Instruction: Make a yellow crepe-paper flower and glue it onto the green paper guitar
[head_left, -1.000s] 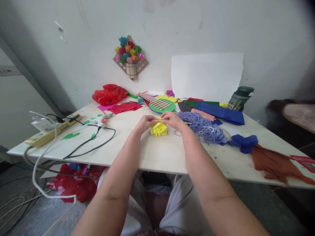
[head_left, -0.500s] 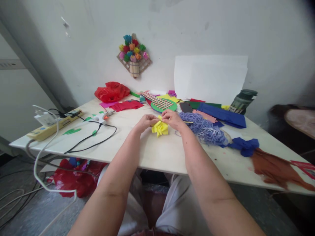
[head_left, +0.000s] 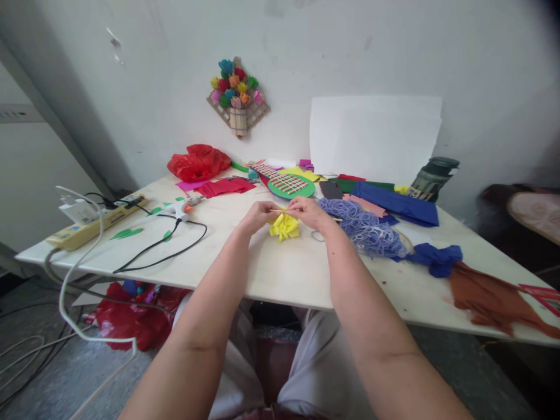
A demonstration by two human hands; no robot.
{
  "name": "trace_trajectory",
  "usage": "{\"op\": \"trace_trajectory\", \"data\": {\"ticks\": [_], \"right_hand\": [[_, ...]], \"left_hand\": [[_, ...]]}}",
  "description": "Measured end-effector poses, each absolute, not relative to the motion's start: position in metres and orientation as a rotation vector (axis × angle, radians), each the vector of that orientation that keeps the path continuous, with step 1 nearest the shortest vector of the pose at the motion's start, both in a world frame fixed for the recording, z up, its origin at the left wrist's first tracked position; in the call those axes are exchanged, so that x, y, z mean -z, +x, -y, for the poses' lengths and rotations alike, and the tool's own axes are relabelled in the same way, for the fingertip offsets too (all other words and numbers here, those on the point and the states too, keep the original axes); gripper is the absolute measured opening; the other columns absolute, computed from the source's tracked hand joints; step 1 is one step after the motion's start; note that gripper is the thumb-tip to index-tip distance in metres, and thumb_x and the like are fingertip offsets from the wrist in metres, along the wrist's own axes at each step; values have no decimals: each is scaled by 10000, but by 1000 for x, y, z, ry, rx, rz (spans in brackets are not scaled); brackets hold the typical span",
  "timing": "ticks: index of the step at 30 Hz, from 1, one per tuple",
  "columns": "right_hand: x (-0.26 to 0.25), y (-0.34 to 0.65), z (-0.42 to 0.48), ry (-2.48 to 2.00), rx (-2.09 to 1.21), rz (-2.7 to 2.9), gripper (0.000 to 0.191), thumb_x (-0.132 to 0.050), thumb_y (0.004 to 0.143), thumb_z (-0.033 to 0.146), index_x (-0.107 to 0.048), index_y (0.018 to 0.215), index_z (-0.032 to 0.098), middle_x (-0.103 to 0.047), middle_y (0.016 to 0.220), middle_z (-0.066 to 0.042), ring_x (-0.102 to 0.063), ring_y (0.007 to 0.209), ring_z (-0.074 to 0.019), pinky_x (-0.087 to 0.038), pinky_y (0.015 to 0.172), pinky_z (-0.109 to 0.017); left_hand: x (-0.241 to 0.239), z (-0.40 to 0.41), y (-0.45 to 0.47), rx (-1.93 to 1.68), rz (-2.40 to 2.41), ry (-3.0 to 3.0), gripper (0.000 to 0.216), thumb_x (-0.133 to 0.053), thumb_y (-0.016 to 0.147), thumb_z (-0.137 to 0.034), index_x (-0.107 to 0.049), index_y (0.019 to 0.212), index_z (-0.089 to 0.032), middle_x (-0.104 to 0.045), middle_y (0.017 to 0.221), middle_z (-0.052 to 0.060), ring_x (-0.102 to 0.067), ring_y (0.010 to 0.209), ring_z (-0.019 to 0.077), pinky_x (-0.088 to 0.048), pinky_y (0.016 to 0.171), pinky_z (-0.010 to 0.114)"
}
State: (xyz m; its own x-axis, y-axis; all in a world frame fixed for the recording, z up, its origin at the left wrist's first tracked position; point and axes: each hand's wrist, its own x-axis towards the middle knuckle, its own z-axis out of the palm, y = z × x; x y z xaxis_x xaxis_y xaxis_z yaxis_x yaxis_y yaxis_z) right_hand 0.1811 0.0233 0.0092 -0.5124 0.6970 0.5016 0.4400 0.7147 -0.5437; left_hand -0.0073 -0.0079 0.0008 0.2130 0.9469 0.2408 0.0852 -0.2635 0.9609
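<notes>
One pale table (head_left: 284, 286) fills most of the view, its near edge above the person's knees. Far right, white sheets (head_left: 375, 137) lean on the wall. Right of the hands, a tangle of blue-violet yarn (head_left: 365, 230); far left, a crumpled red plastic bag (head_left: 199, 163); far middle, a green guitar-shaped craft piece (head_left: 292, 185).

Left hand (head_left: 261, 214) and right hand (head_left: 306, 211) close together, each with thumb and fingertips pinching the stick. Yellow paper flower (head_left: 284, 227) just below, between them; poor view, may or may not touch the tabletop. Smallest: thin stick (head_left: 280, 211), lying crosswise between the pinches.

Change: a yellow nub stood between the fingertips half a second ago; now the stick shows there as a pale line. Probably a turn or re-grip at the stick, flower hardly shifted.
</notes>
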Motion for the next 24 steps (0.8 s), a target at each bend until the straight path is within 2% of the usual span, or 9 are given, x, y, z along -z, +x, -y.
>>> {"op": "trace_trajectory", "data": {"ticks": [5,9,14,18,24], "right_hand": [[-13,181,-19,-905,-371,2221,131,-637,763,213,-717,675,158,-632,888,-57,-550,729,-128,-403,634,-254],[-14,180,-18,-872,-337,2184,136,-626,760,195,-705,655,161,-625,882,-53,-548,741,-133,-405,639,-259],[-14,179,-19,-807,-406,2117,116,-636,733,163,-690,631,156,-608,854,-48,-554,765,-135,-433,663,-261],[-13,177,-20,-768,-449,2088,122,-634,729,158,-685,619,162,-603,844,-40,-560,767,-134,-443,665,-262],[-10,175,-20,-765,-473,2084,97,-643,712,139,-692,631,161,-599,835,-36,-559,760,-131,-445,676,-263]], "left_hand": [[-1,10,-7,-1154,-1022,1522,353,-788,507,-365,-663,702,-100,-634,618,20,-540,569,107,-410,576,235],[-4,14,-7,-1112,-1017,1429,325,-751,552,-362,-644,718,-103,-598,574,4,-521,520,95,-386,524,220],[-6,15,-9,-1081,-921,1343,291,-697,543,-282,-636,775,-117,-609,620,6,-544,525,102,-390,494,211],[-6,13,-9,-1100,-913,1284,263,-666,515,-243,-620,747,-127,-600,602,0,-545,514,108,-411,488,218],[-4,11,-9,-1100,-953,1301,231,-655,509,-202,-596,720,-130,-583,563,-16,-522,479,91,-361,455,195]]}}
